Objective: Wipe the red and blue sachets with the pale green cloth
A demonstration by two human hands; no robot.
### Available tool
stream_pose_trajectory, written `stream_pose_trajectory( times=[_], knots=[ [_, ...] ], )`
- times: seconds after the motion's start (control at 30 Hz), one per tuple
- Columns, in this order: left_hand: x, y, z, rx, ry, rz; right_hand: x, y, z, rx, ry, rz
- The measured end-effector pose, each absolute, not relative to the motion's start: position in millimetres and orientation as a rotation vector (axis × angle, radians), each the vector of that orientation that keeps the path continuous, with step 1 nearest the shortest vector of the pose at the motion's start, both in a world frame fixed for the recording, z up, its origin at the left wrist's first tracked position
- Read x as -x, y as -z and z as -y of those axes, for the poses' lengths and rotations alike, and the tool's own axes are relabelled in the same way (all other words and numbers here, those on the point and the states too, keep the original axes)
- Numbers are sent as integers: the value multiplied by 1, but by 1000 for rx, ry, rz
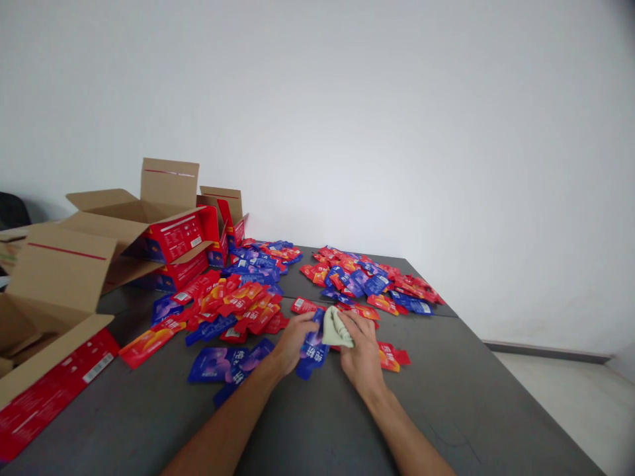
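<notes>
A glossy blue plastic pouch (312,354), long axis pointing away from the person over the dark grey table (297,430), is gripped at its left side by the left hand (294,340), while just rightward the right hand (362,347) clutches a folded pale-green cloth (334,328), its fingertips hard to make out.

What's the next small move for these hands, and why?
Probably a light wipe across the blue pouch with the pale cloth: the left hand grips the pouch, and the right hand holds the cloth bunched right beside it.
</notes>
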State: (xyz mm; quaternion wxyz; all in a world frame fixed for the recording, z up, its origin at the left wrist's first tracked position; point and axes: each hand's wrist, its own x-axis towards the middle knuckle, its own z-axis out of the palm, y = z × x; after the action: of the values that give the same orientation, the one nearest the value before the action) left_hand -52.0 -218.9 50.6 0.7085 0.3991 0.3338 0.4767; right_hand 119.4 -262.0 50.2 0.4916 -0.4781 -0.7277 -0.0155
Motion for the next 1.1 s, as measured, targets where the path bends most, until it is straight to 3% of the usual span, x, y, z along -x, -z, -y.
stream_pose_trajectory(
  times=[0.33,0.67,0.93,1.1],
  knots=[
    [63,-52,210,-756,-1326,-811,-109,-52,269,1052,-82,1781],
    [44,-56,221,-612,-1054,-576,-100,-42,268,984,-41,1986],
    [42,-56,226,-602,-928,-635,-117,-50,264,1152,122,1762],
    [48,-54,220,-538,-940,-630,-99,-52,274,1070,-10,1987]
  ],
)
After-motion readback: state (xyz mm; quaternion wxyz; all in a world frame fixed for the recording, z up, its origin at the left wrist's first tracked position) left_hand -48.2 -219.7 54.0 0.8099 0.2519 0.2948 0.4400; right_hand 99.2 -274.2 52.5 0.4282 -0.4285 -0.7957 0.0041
